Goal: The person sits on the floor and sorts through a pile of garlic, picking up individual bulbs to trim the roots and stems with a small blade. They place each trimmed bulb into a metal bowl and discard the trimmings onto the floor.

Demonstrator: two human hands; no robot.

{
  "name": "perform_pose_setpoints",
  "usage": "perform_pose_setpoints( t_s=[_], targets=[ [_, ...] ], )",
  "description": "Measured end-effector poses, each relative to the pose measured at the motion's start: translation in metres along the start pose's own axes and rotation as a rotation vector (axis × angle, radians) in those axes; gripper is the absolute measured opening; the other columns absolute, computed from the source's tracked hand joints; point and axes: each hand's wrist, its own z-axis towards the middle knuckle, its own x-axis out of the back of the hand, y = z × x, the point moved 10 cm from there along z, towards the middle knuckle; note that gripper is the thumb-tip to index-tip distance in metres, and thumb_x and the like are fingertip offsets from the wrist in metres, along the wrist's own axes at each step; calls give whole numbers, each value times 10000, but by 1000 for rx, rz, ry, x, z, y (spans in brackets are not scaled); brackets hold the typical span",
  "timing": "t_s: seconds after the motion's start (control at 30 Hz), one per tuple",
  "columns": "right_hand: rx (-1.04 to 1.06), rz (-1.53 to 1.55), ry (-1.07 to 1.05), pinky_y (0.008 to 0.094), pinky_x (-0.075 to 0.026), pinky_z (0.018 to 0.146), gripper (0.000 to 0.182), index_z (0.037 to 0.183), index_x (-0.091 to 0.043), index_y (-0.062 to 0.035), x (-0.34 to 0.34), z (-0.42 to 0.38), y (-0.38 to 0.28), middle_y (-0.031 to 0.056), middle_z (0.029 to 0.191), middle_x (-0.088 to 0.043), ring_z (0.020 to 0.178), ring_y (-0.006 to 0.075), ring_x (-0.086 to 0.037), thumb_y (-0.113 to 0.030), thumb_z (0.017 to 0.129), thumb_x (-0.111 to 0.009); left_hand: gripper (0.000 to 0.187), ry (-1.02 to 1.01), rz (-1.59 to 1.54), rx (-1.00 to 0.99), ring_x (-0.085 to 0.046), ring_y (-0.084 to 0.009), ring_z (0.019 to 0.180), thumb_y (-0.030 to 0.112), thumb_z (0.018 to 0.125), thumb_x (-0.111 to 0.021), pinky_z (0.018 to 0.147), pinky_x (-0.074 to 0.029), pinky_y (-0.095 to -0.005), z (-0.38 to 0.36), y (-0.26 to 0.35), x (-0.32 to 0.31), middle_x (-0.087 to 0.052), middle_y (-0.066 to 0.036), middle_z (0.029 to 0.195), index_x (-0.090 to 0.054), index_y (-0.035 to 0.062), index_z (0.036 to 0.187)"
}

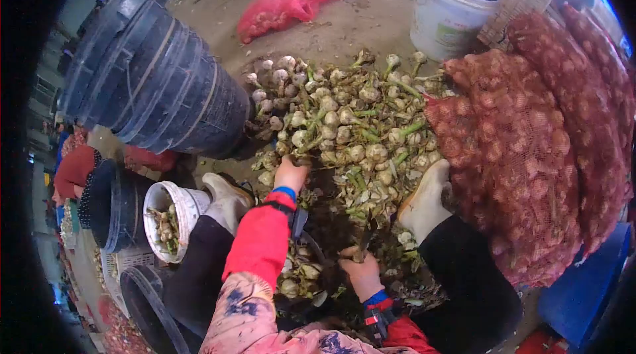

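Observation:
A heap of garlic bulbs (351,115) with bits of green and dry stalk lies on the floor between two pale boots. My left hand (291,174) reaches to the near left edge of the heap, its fingers closed round something brownish, perhaps a bulb, that I cannot make out. Lower and to the right, my right hand (362,273) is closed around the handle of a tool (360,254), whose dark upper part points up toward the heap. Loose bulbs and leaf scraps (299,278) lie between my forearms.
Stacked dark buckets (159,75) lean at the left, above a white bucket (189,205) holding stalks. Full red mesh sacks (510,148) stand at the right. Behind are a pink sack (285,6) and a white bucket (444,19). A person in red (74,172) is at far left.

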Motion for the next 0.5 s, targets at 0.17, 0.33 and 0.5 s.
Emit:
perform_pose_setpoints(
  t_s=[0.17, 0.33, 0.5],
  targets=[
    [-140, 10, 17, 271, -464, 697, 167, 944, -669, -46, 1, -1, 4, 0, 848, -628, 761, 106, -558, -21, 780, -689, 488, -60, -74, 95, -624, -409, 1028, 305, 734, -707, 888, -488, -445, 47, -44, -61, -676, -229, 1048, -620, 25, 1124],
    [76, 276, 56, 250, -466, 634, 221, 1053, -656, -32, 6, -2, -34, 22, 888, -626, 765, 102, -568, -51, 834, -658, 536, -440, -153, -477, -620, -296, 1046, 38, 711, -671, 909, -494, -374, -68, -8, -28, -627, -161, 1124, -583, 28, 1240],
    [122, 443, 2, 242, -470, 573, 274, 1136, -633, -23, 17, -30, -84, 45, 967, -640, 735, 104, -586, -45, 863, -637, 983, -1031, -879, -341, -482, -214, 1256, -54, 665, -669, 1004, -433, -336, -208, 5, -22, -446, -98, 1416, -207, 73, 1524]
  ],
)
